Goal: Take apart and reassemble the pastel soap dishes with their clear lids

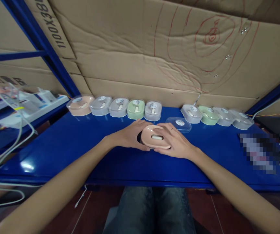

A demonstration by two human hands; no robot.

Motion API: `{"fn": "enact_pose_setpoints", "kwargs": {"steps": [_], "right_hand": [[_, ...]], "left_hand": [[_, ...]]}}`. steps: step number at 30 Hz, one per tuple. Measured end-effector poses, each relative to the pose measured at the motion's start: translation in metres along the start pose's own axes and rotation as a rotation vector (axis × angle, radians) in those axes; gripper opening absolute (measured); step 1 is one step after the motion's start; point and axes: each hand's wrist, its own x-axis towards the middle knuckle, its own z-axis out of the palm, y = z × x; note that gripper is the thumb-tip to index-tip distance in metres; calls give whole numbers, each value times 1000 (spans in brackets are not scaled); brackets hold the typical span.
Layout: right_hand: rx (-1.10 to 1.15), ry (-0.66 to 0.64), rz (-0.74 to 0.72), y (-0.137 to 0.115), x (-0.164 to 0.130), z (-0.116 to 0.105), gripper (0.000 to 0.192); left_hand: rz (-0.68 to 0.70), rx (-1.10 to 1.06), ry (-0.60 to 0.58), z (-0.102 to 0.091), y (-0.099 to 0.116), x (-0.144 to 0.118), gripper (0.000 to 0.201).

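- Both hands are on the pink box, which sits at the middle of the blue desk, close to the near edge
- Left hand wraps the box's left end, fingers curled together over the far rim, thumb tucked along the near side
- Right hand clasps the right end, fingers slightly spread across the top, thumb pressing the front edge
- The box is open-topped here, with a small white oval piece showing in its middle
- Just behind the right hand lies a clear lid flat on the desk, round sticker up, apart from the box
- Along the back of the desk runs a row of lidded boxes: on the left a peach box, then grey ones, a green box and another grey one
- There's a gap, then the right group carries on: grey, green, grey, grey, all against the cardboard wall
- Red pen rings are scrawled on that cardboard, upper right
- A blue shelf frame slants up at the left, and white cables loop down from white chargers on the side shelf
- A blurred patch covers something at the desk's right end; can't tell what it is
- Below the desk edge, the person's knees in dark jeans
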Motion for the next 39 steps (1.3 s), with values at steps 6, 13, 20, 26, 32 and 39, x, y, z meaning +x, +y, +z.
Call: {"fn": "enact_pose_setpoints", "kwargs": {"steps": [6,13,20,26,32,39], "right_hand": [[20,-24,22,1,1,1,81],[47,-53,20,0,1,-2,76],[78,-60,23,-1,2,-4,75],[97,-68,23,1,2,-2,74],[81,-74,31,2,0,2,74],[62,81,-14,17,0,-8,67]], "left_hand": [[-9,-5,36,6,-1,0,93],[-11,-6,28,4,3,1,87],[-21,-26,47,5,2,1,85],[-25,-14,15,6,-1,2,87],[-15,-7,-1,7,0,4,88],[-16,17,17,6,-3,3,89]]}}
